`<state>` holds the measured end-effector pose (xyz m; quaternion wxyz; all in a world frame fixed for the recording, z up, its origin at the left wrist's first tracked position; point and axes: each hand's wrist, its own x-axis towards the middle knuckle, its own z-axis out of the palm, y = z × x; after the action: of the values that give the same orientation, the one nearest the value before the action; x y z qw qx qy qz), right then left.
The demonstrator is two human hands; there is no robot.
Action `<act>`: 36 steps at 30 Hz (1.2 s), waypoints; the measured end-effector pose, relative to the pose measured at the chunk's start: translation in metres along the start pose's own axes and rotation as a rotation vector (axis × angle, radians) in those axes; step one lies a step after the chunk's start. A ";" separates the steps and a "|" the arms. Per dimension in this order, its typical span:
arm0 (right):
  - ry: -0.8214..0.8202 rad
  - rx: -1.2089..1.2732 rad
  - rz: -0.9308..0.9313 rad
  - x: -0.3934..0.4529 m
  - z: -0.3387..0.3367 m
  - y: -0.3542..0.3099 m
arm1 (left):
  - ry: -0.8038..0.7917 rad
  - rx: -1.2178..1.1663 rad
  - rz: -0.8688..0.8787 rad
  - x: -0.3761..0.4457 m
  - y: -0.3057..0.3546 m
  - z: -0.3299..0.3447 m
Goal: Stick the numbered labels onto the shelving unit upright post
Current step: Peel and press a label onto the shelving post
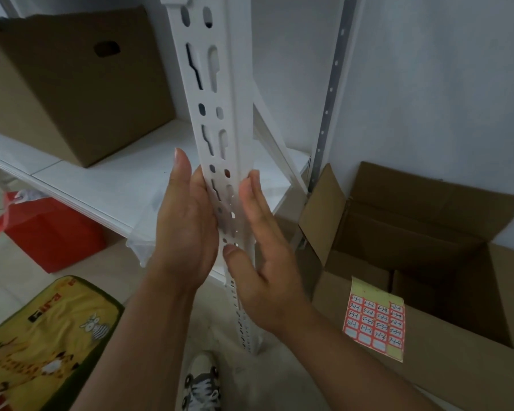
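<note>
Both hands lie flat against the post (220, 137), left hand (187, 229) and right hand (261, 256) open on either side, probably pressing something flat. The label sheet (374, 318) rests right of the right hand, within reach.

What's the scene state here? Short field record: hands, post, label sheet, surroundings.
left hand: open, palm against the left side of the post
right hand: open, fingers flat along the post's right side, thumb on its front
upright post: white, slotted, no label visible on it
label sheet: red-bordered numbered stickers, lying on the open cardboard box, apart from both hands
shelf: white, holds a closed cardboard box
floor: red bag, yellow cartoon bag
</note>
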<state>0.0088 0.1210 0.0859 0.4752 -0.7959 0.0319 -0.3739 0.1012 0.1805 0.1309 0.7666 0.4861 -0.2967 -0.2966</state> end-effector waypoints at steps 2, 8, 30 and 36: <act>-0.077 -0.143 -0.060 -0.001 -0.007 0.001 | 0.003 -0.001 0.030 -0.002 -0.002 0.004; 0.026 0.366 0.264 0.000 -0.012 -0.012 | 0.158 0.382 0.204 -0.004 -0.012 0.019; -0.014 0.761 0.647 0.046 -0.030 -0.007 | 0.162 0.462 0.452 0.002 -0.029 0.020; -0.009 0.723 0.638 0.048 -0.025 -0.005 | 0.141 0.445 0.446 0.001 -0.026 0.018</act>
<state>0.0262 0.0861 0.1234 0.8126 -0.5316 0.1402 -0.1933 0.0844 0.1600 0.1137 0.7064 0.5841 -0.3996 -0.0147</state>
